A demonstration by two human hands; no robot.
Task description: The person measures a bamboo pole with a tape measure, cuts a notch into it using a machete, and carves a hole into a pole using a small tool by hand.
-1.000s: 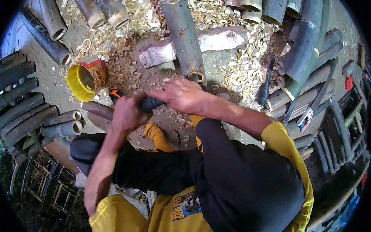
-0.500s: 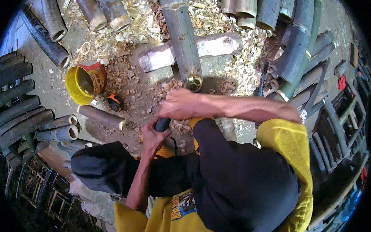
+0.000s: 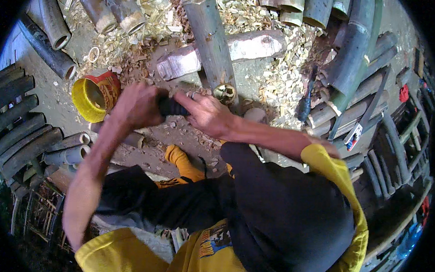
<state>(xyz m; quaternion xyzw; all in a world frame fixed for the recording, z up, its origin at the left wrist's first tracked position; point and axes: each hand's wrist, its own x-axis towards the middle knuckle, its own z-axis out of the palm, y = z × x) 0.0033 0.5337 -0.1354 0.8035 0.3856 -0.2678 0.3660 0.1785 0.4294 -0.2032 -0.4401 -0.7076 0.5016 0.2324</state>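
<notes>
My left hand point(image 3: 138, 106) is closed round one end of a dark, ribbed, cylindrical thing point(image 3: 173, 107); its exact kind is unclear. On the other end, the fingers of my right hand point(image 3: 209, 115) are wrapped, a ring showing on one of them. Both hands are raised in front of me, left of the near end of a thick bamboo pole point(image 3: 212, 49). The pole lies across a pale-faced wooden block point(image 3: 256, 45), its hollow end point(image 3: 225, 93) toward me. Beyond my left hand, close by, a yellow-and-red tub point(image 3: 87, 97) lies tilted.
Wood shavings point(image 3: 286, 85) cover the ground. Short bamboo pieces are stacked at left point(image 3: 25, 141), and longer ones lie at right point(image 3: 347, 61). A dark-handled tool point(image 3: 305, 105) and a saw point(image 3: 359, 129) lie at right. A cut bamboo length point(image 3: 131, 138) is under my left arm.
Both hands have moved up and to the left with the dark cylinder, now held level between them. My right hand has come onto its end. An orange-and-black item near the tub is now hidden.
</notes>
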